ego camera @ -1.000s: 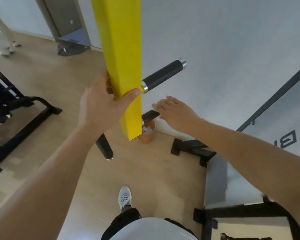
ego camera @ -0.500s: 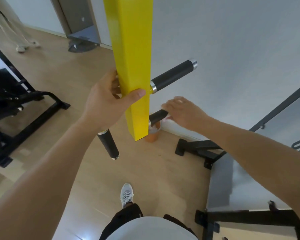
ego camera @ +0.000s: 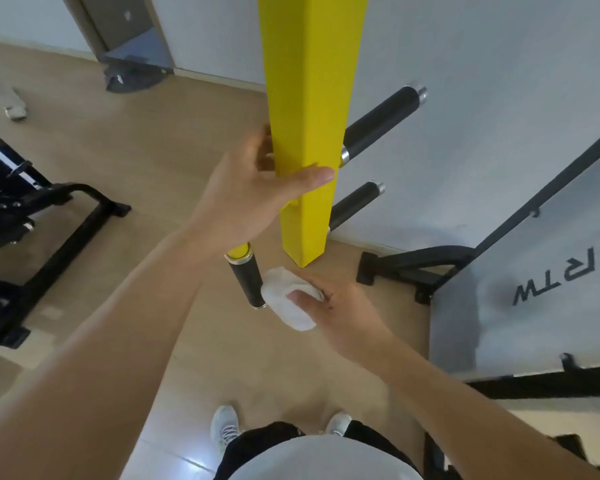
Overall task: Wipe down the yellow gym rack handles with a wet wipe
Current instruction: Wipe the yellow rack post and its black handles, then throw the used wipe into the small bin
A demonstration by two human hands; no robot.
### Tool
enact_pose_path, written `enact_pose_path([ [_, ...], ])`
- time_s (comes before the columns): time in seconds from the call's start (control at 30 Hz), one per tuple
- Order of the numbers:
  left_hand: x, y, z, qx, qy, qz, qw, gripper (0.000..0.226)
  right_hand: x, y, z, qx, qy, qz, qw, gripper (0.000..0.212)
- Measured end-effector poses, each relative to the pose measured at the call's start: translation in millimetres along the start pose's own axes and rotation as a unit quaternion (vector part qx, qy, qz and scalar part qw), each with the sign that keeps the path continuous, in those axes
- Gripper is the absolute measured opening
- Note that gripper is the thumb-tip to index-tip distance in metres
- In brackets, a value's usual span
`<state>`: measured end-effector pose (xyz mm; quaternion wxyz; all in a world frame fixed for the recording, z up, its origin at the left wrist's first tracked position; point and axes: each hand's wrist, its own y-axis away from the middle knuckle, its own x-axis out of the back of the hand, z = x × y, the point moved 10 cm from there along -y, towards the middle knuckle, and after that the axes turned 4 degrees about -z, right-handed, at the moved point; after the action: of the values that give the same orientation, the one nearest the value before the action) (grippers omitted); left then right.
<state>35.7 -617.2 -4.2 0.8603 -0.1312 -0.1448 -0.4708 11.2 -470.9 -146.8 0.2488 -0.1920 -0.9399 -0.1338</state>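
A yellow square rack beam [ego camera: 307,98] hangs down the middle of the view. My left hand [ego camera: 253,188] grips its lower part, thumb across the front face. Two black handles stick out to the right, an upper one [ego camera: 381,121] and a lower one [ego camera: 355,202]. A third black handle [ego camera: 248,282] on a yellow stub points toward me below my left hand. My right hand [ego camera: 336,310] holds a crumpled white wet wipe [ego camera: 284,299], thumb on top, right beside the end of that near handle and touching it.
Black machine frames stand on the wooden floor at the left [ego camera: 49,216] and right [ego camera: 413,268]. A grey padded bench with lettering [ego camera: 534,289] fills the right side. The white wall [ego camera: 465,64] is behind the beam. My shoes [ego camera: 224,427] show below.
My right hand left the lower right handle and came down toward me with the wipe, now at the near handle. My left hand keeps its hold on the beam.
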Motion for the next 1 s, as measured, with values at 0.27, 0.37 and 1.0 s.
enact_pose_path([
  [0.27, -2.3, 5.4, -21.8, 0.005, 0.176, -0.095, 0.98, 0.045, -51.4, -20.3, -72.1, 0.075, -0.1, 0.155, 0.98, 0.054],
  [0.37, 4.9, 24.7, -49.3, -0.001, 0.258, -0.14, 0.956, 0.051, -54.9, -26.1, -72.3, 0.047, -0.119, 0.239, 0.963, 0.063],
  [1.0, 75.8, 78.8, -275.4, 0.202, 0.109, -0.173, 0.958, 0.024, -208.1, -64.6, 44.3, -0.302, -0.182, 0.19, 0.916, 0.013],
])
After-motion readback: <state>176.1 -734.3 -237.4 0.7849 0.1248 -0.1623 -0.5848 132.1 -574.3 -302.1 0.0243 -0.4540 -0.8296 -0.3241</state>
